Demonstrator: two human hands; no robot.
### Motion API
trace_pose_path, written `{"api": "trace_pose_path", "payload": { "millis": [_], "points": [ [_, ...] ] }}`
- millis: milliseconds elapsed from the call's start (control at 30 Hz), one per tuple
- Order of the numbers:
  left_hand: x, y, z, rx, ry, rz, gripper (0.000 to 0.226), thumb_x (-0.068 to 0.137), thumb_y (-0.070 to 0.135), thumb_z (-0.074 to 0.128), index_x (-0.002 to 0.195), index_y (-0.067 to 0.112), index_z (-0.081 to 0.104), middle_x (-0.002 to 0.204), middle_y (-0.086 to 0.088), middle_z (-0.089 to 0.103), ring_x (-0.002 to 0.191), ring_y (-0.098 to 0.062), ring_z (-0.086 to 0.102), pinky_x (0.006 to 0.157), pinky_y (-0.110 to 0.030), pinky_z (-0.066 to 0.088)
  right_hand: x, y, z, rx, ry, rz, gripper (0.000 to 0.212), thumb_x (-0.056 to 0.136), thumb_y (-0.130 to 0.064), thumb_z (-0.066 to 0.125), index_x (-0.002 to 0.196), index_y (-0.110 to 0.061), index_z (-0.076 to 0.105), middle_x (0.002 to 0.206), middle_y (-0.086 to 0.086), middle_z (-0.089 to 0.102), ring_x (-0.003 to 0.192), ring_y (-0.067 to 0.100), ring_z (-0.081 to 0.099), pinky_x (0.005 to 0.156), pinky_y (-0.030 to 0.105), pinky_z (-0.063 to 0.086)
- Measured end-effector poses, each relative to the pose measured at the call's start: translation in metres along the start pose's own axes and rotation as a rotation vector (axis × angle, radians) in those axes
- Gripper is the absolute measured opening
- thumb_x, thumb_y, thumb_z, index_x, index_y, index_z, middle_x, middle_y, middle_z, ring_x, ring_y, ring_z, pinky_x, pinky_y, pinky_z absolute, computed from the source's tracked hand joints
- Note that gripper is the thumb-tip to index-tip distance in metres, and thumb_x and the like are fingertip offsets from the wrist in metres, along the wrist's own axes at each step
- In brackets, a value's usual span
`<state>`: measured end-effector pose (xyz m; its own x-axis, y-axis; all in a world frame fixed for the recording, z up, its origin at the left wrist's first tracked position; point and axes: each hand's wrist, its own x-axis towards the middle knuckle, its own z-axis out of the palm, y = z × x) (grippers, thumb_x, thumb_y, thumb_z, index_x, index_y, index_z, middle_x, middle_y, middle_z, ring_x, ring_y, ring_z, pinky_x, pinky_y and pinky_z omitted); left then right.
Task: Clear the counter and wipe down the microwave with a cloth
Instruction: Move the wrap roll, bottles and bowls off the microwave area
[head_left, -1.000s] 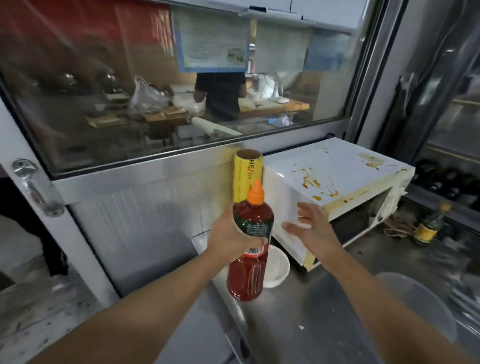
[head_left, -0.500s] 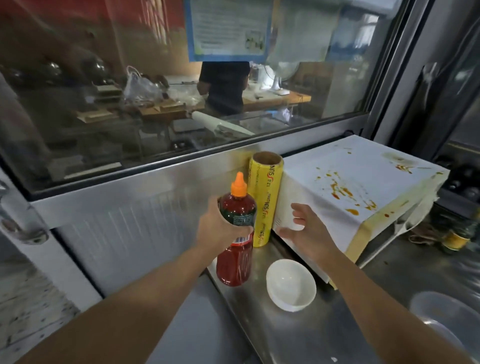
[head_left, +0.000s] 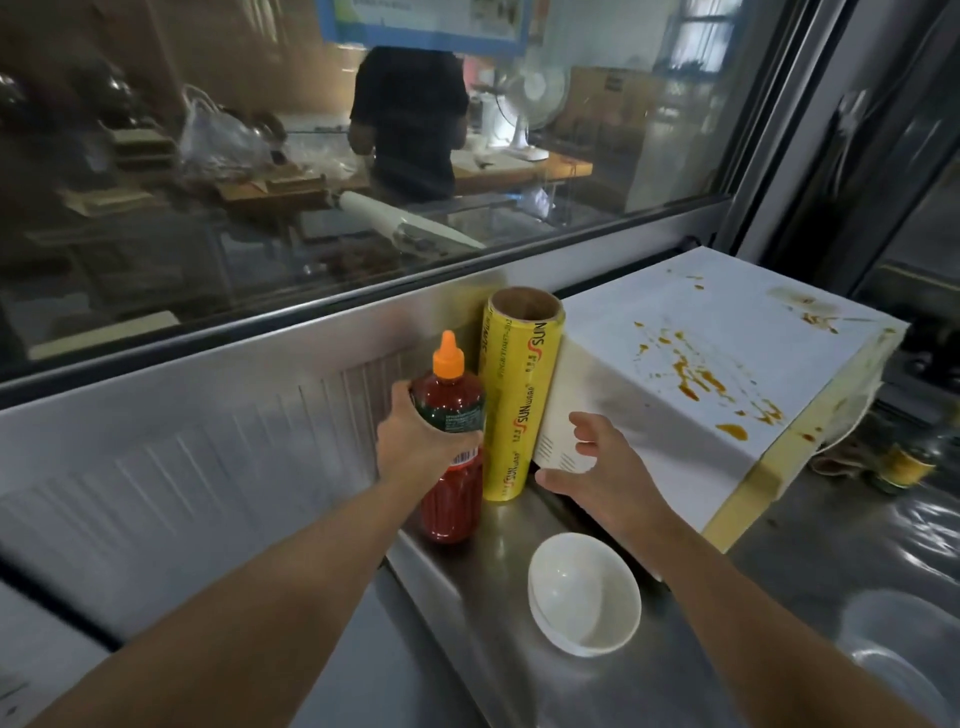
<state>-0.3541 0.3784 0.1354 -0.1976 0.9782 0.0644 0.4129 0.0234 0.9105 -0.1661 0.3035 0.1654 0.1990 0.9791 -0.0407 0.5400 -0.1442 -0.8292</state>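
My left hand grips a red sauce bottle with an orange cap around its upper label. The bottle stands upright with its base at the steel counter, next to a yellow cling-wrap roll. My right hand hovers with relaxed, spread fingers beside the left wall of the white microwave. It holds nothing. The microwave's top carries orange sauce splatters. A white bowl sits on the counter below my right hand. No cloth is in view.
A steel wall panel and a glass window run behind the counter; a person stands beyond the glass. A small dark bottle with a yellow label stands right of the microwave. A clear plastic container sits at the lower right.
My left hand has lowered the sauce bottle from mid-air down to the counter beside the cling-wrap roll. My right hand stayed near the microwave's side. The view tilted downward.
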Motion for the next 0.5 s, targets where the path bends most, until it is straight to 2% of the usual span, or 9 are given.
{"api": "trace_pose_path", "payload": {
  "millis": [267,500],
  "points": [
    [0.017,-0.009,0.010,-0.021,0.033,0.042,0.091,0.047,0.032,0.091,0.122,0.019,0.042,0.118,-0.004,0.062,0.108,-0.026,0.060,0.093,-0.045,0.051,0.011,0.005,0.008,-0.037,-0.012,0.019,0.086,0.071,-0.028,0.082,0.141,-0.023,0.033,0.143,-0.003,0.040,0.125,0.012,0.042,0.091,0.025,0.037],
    [0.021,-0.016,0.021,0.012,0.050,0.066,0.092,0.048,0.030,0.091,0.125,0.019,0.042,0.119,-0.003,0.061,0.107,-0.024,0.060,0.085,-0.033,0.048,0.014,0.009,0.008,-0.048,-0.013,0.032,0.085,0.071,-0.029,0.081,0.141,-0.023,0.033,0.143,-0.002,0.040,0.125,0.013,0.042,0.094,0.029,0.038]
  ]
}}
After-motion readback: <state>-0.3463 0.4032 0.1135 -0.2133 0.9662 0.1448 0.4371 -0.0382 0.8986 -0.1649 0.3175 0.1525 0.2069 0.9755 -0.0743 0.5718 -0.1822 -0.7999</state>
